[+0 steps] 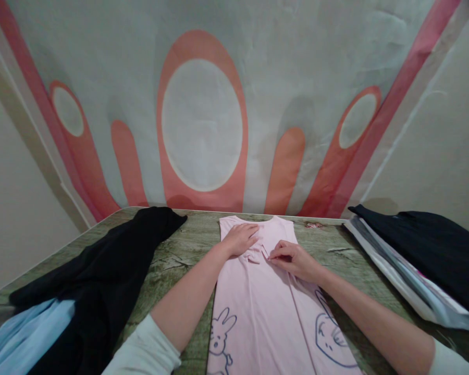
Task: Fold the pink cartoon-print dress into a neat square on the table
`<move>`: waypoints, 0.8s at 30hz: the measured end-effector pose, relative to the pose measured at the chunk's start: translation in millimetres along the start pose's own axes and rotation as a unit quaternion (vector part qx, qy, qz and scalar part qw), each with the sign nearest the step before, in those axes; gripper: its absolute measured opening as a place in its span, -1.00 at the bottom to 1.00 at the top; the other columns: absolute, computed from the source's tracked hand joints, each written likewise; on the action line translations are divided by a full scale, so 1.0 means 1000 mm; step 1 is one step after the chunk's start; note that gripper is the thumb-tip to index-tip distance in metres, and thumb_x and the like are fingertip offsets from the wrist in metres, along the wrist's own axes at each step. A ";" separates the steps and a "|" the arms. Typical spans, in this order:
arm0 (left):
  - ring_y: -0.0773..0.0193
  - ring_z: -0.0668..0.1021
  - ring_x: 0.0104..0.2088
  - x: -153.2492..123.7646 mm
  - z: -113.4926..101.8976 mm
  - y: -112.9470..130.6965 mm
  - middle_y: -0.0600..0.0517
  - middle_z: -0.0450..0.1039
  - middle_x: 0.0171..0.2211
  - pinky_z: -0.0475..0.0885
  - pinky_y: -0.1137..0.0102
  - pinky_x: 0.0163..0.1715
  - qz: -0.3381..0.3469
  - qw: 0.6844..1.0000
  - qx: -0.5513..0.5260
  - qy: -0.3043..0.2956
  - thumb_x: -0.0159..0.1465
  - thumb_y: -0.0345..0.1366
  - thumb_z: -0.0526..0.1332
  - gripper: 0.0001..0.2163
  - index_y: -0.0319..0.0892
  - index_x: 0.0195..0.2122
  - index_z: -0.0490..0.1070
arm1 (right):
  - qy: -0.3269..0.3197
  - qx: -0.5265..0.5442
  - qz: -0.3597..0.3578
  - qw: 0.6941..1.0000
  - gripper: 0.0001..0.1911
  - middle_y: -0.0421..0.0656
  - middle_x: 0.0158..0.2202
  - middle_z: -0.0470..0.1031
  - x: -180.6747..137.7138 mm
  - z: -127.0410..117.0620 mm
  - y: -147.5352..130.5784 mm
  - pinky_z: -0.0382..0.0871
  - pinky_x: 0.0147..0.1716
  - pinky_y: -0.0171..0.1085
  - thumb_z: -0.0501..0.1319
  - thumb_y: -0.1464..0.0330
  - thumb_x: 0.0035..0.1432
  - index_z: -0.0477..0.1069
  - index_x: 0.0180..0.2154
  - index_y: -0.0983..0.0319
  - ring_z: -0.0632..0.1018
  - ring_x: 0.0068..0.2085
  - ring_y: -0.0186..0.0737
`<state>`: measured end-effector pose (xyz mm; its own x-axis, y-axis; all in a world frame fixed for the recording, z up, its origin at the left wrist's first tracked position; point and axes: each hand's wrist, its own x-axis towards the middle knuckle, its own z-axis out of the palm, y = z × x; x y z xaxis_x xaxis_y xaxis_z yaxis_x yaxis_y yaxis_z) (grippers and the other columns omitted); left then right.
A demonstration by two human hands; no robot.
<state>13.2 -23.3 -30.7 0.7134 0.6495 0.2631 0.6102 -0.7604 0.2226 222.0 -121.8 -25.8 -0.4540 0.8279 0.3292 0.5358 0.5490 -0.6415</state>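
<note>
A pink sleeveless dress [258,323] lies spread on the table, its neckline toward the far edge and its lower part running out of view. Dark line drawings, one of them a rabbit, show near both sides. My left hand [241,238] rests flat on the upper chest, fingers stretched out, with wrinkled cloth beside and below it. Just to the right, my right hand [293,259] has thumb and fingers pinched together at a small raised fold of the pink cloth near the middle of the chest. The fingertips partly hide that fold.
A loose heap of black clothing [113,265] with light blue cloth [35,333] lies on the left. At the right stands a stack of folded clothes [398,271] topped by a black garment [426,245]. Behind the wood-patterned table [187,250] rises a wall hanging [203,125].
</note>
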 end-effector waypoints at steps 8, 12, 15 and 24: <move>0.21 0.25 0.13 0.000 0.000 0.000 0.01 0.21 0.15 0.09 0.32 0.10 0.005 1.000 0.002 0.003 0.31 -0.12 -0.02 -0.61 -0.07 0.14 0.19 | 0.004 -0.084 -0.047 0.995 -0.83 -0.11 -0.35 0.39 -0.001 -0.003 -0.003 0.27 -0.32 -0.28 0.13 0.32 0.15 0.47 -0.28 0.20 0.40 -0.31 -0.24; 0.22 0.24 0.13 -0.001 0.001 -0.002 0.01 0.20 0.15 0.08 0.33 0.10 0.008 1.000 0.004 0.008 0.31 -0.13 -0.03 -0.60 -0.08 0.15 0.18 | 0.015 -0.172 -0.078 0.982 -0.81 -0.08 -0.34 0.41 -0.001 -0.005 -0.008 0.24 -0.24 -0.22 0.06 0.37 0.19 0.45 -0.31 0.20 0.39 -0.25 -0.19; 0.21 0.24 0.13 -0.001 0.003 -0.002 0.01 0.20 0.15 0.08 0.31 0.11 0.004 1.000 0.001 0.010 0.31 -0.12 -0.02 -0.61 -0.08 0.14 0.19 | -0.002 -0.164 -0.067 0.984 -0.82 -0.10 -0.35 0.42 -0.001 -0.005 -0.011 0.24 -0.27 -0.24 0.08 0.39 0.16 0.45 -0.30 0.20 0.40 -0.28 -0.20; 0.26 0.41 -0.06 0.004 0.002 -0.022 -0.03 0.43 -0.10 0.25 0.38 0.01 -0.059 0.988 -0.075 0.125 0.25 -0.41 0.02 -0.74 -0.20 -0.10 0.42 | -0.022 0.013 0.044 0.999 -0.79 -0.14 -0.38 0.49 0.008 -0.016 -0.005 0.28 -0.39 -0.34 0.10 0.30 0.14 0.48 -0.34 0.24 0.45 -0.37 -0.28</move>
<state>3.4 -4.6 -36.2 0.5222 0.7270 0.4458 0.6130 -0.6834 0.3965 226.9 -116.2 -9.0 -0.4377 0.8666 0.2398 0.5573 0.4708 -0.6840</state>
